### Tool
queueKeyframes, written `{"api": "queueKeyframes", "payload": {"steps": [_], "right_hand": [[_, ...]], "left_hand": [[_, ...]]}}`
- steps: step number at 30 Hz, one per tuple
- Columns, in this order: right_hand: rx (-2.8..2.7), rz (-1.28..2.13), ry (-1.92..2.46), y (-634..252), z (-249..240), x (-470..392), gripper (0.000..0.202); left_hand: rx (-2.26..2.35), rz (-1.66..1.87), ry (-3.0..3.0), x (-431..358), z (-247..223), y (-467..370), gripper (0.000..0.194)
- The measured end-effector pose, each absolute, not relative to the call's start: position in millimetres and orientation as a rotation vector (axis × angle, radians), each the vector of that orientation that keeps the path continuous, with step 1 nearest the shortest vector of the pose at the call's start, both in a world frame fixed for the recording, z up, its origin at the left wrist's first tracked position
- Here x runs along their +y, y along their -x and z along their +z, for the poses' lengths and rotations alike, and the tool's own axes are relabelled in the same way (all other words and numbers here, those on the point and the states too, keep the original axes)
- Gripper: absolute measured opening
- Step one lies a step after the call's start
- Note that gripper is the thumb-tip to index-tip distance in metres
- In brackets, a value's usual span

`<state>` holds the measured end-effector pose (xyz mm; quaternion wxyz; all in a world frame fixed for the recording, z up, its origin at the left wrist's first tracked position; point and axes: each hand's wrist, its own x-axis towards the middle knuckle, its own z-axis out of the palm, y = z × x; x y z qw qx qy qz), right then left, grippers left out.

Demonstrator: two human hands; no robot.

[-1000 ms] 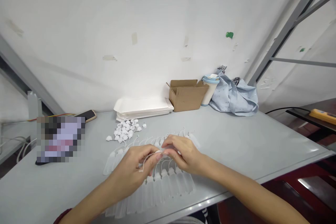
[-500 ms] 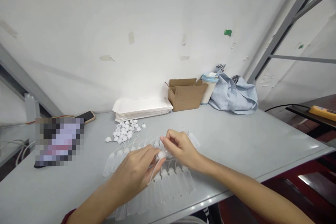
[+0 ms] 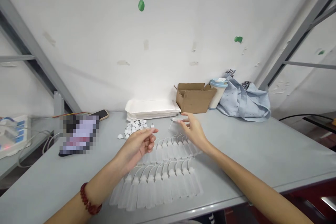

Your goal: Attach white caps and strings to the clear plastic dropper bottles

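My right hand (image 3: 193, 131) pinches a small white piece (image 3: 174, 119) with a thin tube hanging from it, above the table behind the bottles. My left hand (image 3: 139, 147) hovers over the left part of the back row, fingers curled and thumb laid along them, with nothing visible in it. Two rows of translucent bottles with white necks and thin bent tubes lie on the table: a front row (image 3: 151, 190) and a back row (image 3: 177, 150), partly hidden by my left hand. A pile of white caps (image 3: 135, 126) sits behind my left hand.
Against the wall are a stack of flat white sheets or boxes (image 3: 152, 107), an open cardboard box (image 3: 195, 100), a lidded cup (image 3: 217, 94) and a light blue bag (image 3: 244, 101). A phone (image 3: 101, 114) and a blurred-out item (image 3: 80, 134) lie at left, near a power strip (image 3: 15, 134).
My hands have moved apart. The bottle part they were handling together is no longer between them. My right hand has gone back with a small white piece. The view has shifted left.
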<state>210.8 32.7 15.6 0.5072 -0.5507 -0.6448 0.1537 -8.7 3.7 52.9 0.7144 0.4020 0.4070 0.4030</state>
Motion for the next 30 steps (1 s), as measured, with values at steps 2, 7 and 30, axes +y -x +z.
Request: {"api": "queueKeyframes", "payload": {"steps": [2,7,30], "right_hand": [[-1.668,0.158,1.162,-197.0,20.6,16.4,0.025],[-2.285,-0.409,0.484,-145.7,47.5,-25.4,0.024],[-2.236,-0.973,0.064,-146.3,63.4,-31.3,0.017]], "left_hand": [[0.875,0.882,-0.752,4.9,50.6,8.1,0.015],[0.922,0.816,-0.611,17.0,46.2,-9.5,0.015],[0.904,0.701,-0.624,7.6,81.1,-66.9,0.029]]}}
